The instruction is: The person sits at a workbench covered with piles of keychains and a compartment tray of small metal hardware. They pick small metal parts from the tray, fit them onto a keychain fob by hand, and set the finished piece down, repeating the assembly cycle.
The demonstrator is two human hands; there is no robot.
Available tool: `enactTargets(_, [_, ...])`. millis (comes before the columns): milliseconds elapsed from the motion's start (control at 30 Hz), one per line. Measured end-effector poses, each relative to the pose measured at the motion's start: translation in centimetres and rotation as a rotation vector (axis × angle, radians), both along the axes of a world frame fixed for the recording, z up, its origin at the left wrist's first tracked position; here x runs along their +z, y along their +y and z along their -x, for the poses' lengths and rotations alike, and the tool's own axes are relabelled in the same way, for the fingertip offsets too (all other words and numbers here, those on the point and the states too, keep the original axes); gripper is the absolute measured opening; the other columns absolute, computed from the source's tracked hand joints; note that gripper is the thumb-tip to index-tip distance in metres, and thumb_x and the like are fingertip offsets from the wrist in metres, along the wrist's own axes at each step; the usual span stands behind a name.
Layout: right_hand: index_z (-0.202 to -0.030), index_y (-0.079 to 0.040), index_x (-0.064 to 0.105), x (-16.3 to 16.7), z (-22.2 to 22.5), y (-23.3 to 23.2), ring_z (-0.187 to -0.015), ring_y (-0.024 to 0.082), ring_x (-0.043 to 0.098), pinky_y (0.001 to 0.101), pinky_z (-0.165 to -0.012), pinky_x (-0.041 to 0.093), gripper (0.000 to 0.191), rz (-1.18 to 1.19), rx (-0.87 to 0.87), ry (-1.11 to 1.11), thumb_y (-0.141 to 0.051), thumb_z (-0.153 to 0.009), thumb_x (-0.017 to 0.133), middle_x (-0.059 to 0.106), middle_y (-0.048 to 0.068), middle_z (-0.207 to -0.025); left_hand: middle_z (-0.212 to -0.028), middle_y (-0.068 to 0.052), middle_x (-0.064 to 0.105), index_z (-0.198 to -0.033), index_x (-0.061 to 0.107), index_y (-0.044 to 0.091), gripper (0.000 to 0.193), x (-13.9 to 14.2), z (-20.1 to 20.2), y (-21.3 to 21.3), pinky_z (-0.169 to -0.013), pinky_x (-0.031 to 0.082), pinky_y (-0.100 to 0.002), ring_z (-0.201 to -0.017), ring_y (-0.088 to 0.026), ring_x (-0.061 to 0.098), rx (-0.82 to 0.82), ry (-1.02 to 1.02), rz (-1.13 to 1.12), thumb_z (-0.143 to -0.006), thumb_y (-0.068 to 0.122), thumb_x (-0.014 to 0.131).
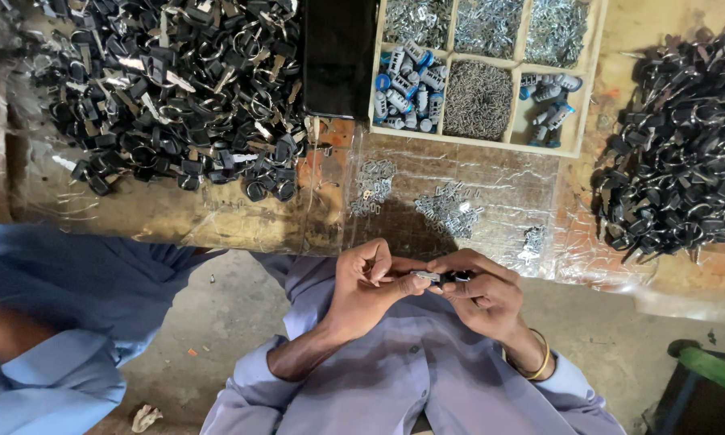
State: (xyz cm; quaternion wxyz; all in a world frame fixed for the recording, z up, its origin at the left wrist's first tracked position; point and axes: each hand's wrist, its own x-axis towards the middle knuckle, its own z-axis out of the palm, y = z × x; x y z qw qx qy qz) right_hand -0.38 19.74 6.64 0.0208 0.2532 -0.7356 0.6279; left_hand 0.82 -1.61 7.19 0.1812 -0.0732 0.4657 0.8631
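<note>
Here, low in the frame's centre: left hand (368,278) pinching one end of a small key piece (435,277), right hand (479,294) closed around its black end. Long axis lying left to right between both hands, just below the tabletop (217,213) edge.

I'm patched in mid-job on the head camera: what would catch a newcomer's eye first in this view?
First the two big heaps of black parts with metal rings: one pile at the table's upper left, another pile at the right edge. Between them sits a wooden divided tray of small silvery and blue pieces. Below the table edge, the left hand and right hand meet on a small black-and-metal part.
</note>
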Motion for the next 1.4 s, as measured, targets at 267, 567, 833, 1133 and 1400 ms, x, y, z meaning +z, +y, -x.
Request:
enactTargets(267, [-0.094, -0.005, 0.059, -0.5, 0.2, -0.1, -0.101, 0.032, 0.076, 0.0381, -0.078, 0.066, 0.024, 0.087, 0.001, -0.047, 0.003, -0.086, 0.08, 0.071, 0.018, -0.104, -0.102, -0.028, 0.077, -0.078, 0.039, 0.009, 0.045, -0.3, -0.1, 0.1, -0.073, 0.064, -0.029, -0.101, -0.023, 0.076, 0.008, 0.067, 0.07, -0.091, -0.008, 0.079])
enactTargets(567, [-0.093, -0.004, 0.058, -0.8, 0.0, -0.5, -0.095, 0.031, 0.076, 0.0398, -0.078, 0.065, 0.022, 0.06, -0.004, 0.094, 0.005, -0.086, 0.077, 0.071, 0.02, -0.101, -0.11, -0.028, 0.075, -0.079, 0.033, 0.011, 0.046, 0.6, 0.2, -0.1, -0.078, 0.068, -0.032, -0.1, -0.027, 0.078, 0.014, -0.026, -0.064, -0.09, -0.007, 0.074])
enactTargets(833, [-0.096, -0.005, 0.056, -1.3, -0.5, -0.6, -0.1, 0.032, 0.075, 0.0385, -0.079, 0.065, 0.026, 0.099, -0.034, -0.042, 0.002, -0.086, 0.079, 0.071, 0.02, -0.105, -0.088, -0.021, 0.069, -0.077, 0.037, 0.011, 0.05, -0.3, -0.6, -0.3, -0.062, 0.052, -0.021, -0.102, -0.018, 0.076, -0.005, 0.136, 0.218, -0.089, -0.006, 0.082])
enactTargets(1133, [-0.095, -0.004, 0.055, -1.7, -0.5, -0.2, -0.1, 0.032, 0.076, 0.0383, -0.078, 0.067, 0.025, 0.076, 0.002, 0.0, 0.004, -0.087, 0.078, 0.07, 0.02, -0.104, -0.105, -0.023, 0.078, -0.077, 0.037, 0.01, 0.046, -0.1, 0.1, -0.3, -0.068, 0.061, -0.023, -0.095, -0.018, 0.076, -0.01, 0.016, 0.043, -0.09, -0.006, 0.078])
enactTargets(1400, [-0.094, -0.005, 0.055, -2.0, -1.0, -0.3, -0.099, 0.031, 0.076, 0.0376, -0.077, 0.067, 0.027, 0.087, -0.028, -0.015, 0.002, -0.086, 0.08, 0.071, 0.02, -0.103, -0.108, -0.03, 0.075, -0.078, 0.032, 0.01, 0.048, 1.0, -0.1, -0.4, -0.07, 0.065, -0.026, -0.105, -0.027, 0.076, -0.035, 0.103, 0.132, -0.091, -0.012, 0.073])
